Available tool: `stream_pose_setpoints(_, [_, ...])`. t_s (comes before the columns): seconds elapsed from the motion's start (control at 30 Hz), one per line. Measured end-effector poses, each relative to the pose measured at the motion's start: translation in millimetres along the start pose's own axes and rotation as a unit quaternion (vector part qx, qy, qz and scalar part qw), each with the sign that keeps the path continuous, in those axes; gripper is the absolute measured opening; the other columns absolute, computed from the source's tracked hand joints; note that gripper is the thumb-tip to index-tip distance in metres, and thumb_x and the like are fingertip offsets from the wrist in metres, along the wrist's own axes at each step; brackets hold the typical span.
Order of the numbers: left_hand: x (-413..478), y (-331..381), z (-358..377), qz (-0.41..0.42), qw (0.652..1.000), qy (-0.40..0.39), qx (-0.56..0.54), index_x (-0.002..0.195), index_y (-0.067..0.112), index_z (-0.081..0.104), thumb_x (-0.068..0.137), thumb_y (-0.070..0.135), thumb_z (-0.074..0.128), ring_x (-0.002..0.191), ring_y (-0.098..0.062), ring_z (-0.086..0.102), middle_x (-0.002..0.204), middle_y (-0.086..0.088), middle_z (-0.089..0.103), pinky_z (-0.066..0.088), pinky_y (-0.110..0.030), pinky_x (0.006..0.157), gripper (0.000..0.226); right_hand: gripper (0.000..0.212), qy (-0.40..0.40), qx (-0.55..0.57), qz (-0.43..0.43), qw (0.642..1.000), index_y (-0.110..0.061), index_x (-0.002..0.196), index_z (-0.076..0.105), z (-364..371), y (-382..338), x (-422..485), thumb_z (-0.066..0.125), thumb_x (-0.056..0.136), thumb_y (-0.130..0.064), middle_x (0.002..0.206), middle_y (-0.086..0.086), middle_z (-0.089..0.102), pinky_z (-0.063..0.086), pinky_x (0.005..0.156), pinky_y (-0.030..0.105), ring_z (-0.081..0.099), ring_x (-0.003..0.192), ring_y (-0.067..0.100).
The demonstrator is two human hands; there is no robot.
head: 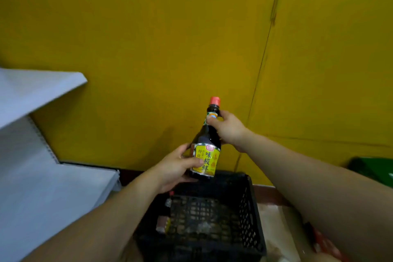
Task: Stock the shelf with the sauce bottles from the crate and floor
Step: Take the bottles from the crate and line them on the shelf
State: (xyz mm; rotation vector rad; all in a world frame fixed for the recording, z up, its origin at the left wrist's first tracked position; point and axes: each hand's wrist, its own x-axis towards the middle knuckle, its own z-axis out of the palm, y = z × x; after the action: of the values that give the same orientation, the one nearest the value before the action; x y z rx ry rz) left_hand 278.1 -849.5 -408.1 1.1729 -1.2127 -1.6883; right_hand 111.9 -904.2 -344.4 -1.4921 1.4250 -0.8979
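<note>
I have the dark glass sauce bottle with the red cap and yellow printed label (207, 144) held up in the air above the black perforated plastic crate (248, 215), in front of the mustard-yellow wall (148, 49). Its long axis runs nearly upright, cap tipped slightly to the right. My right hand (228, 128) has its grip closed around the narrow neck just under the cap; my left hand (176, 168) has its grip wrapped around the labelled lower body, thumb lying across the label.

The pale grey flat shelf boards (38, 91) sit off to the left of the bottle, one upper board and one lower. So the bottle has to travel leftward, and my left hand is the nearer one to that side; I judge it should carry the weight while the right lets go of the neck.

The glass looks smooth and glossy, the label paper-like, so a firm hold on the wider body suits best. Inside the crate, at its left wall, another red-capped bottle (165, 212) remains; the mesh floor otherwise looks bare.
</note>
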Motion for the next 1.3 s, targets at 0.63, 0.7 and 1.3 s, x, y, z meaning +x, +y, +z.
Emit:
stream_pose_setpoints(0.63, [-270.9, 154.0, -25.6, 0.28, 0.928, 0.204, 0.137, 0.143, 0.025, 0.032, 0.074, -0.006, 0.07, 0.089, -0.016, 0.07, 0.108, -0.008, 0.067, 0.056, -0.026, 0.065, 0.084, 0.063, -0.088, -0.03, -0.348, 0.933, -0.04, 0.141, 0.028, 56.9, -251.3, -180.6, 0.063, 0.089, -0.035, 0.106, 0.006, 0.065, 0.056, 0.074, 0.042, 0.066, 0.089, 0.024])
stream_pose_setpoints(0.7, [-290.0, 147.7, -31.1, 0.272, 0.923, 0.232, 0.145, 0.143, 0.027, 0.032, 0.073, -0.002, 0.073, 0.093, -0.018, 0.069, 0.112, -0.007, 0.066, 0.057, -0.029, 0.07, 0.086, 0.058, -0.114, -0.02, -0.356, 0.927, -0.036, 0.139, 0.031, 73.3, -256.3, -190.7, 0.062, 0.09, -0.031, 0.108, 0.008, 0.065, 0.057, 0.077, 0.045, 0.066, 0.09, 0.027])
stream_pose_setpoints(1.3, [-480.0, 87.1, -95.7, 0.217, 0.789, 0.544, 0.187, 0.138, 0.039, 0.036, 0.073, -0.002, 0.075, 0.088, -0.015, 0.071, 0.113, 0.006, 0.058, 0.055, -0.035, 0.08, 0.086, 0.027, -0.349, 0.031, -0.435, 0.83, -0.032, 0.112, 0.05, 274.4, -294.3, -280.3, 0.059, 0.089, -0.042, 0.102, -0.01, 0.061, 0.053, 0.076, 0.033, 0.06, 0.087, 0.01])
